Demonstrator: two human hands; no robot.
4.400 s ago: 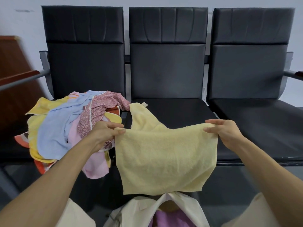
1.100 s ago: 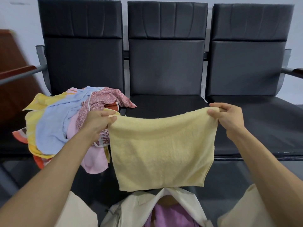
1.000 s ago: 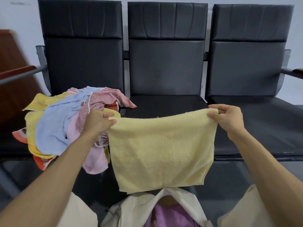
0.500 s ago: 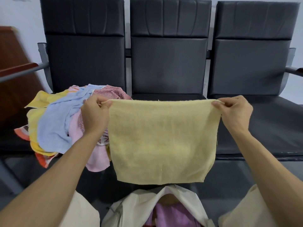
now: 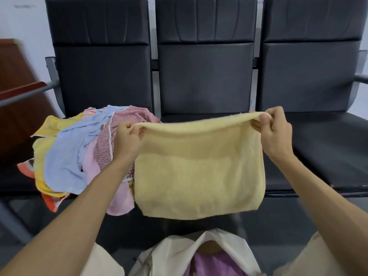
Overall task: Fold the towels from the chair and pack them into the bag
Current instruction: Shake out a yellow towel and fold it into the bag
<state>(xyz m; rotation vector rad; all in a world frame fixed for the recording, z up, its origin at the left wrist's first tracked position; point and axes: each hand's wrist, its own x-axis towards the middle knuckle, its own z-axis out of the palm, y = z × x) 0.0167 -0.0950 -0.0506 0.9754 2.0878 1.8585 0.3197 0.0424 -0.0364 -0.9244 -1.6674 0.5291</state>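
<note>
The yellow towel (image 5: 199, 176) hangs in the air between both hands and looks already doubled. Its top edge is stretched taut, and its long axis runs side to side from one hand to the other. The left hand (image 5: 128, 138) pinches the left top corner with curled fingers and thumb, and the right hand (image 5: 275, 134) pinches the right top corner the same way, slightly higher. Neither hand is nearer, since each holds one end. The next fold probably means bringing one corner across to meet the other, halving that long axis. The towel's free lower edge hangs below the hands, just above the open mouth of the cream bag (image 5: 175, 253), which sits low between the forearms and close to the person. A purple towel (image 5: 215, 263) already lies inside it. The pile of towels (image 5: 65, 156) spreads over the seat of the left chair (image 5: 99, 72), outward of the left hand and behind its wrist. The middle chair (image 5: 203, 76) lies beyond the hands. Nothing stands between the towel and the bag.
</note>
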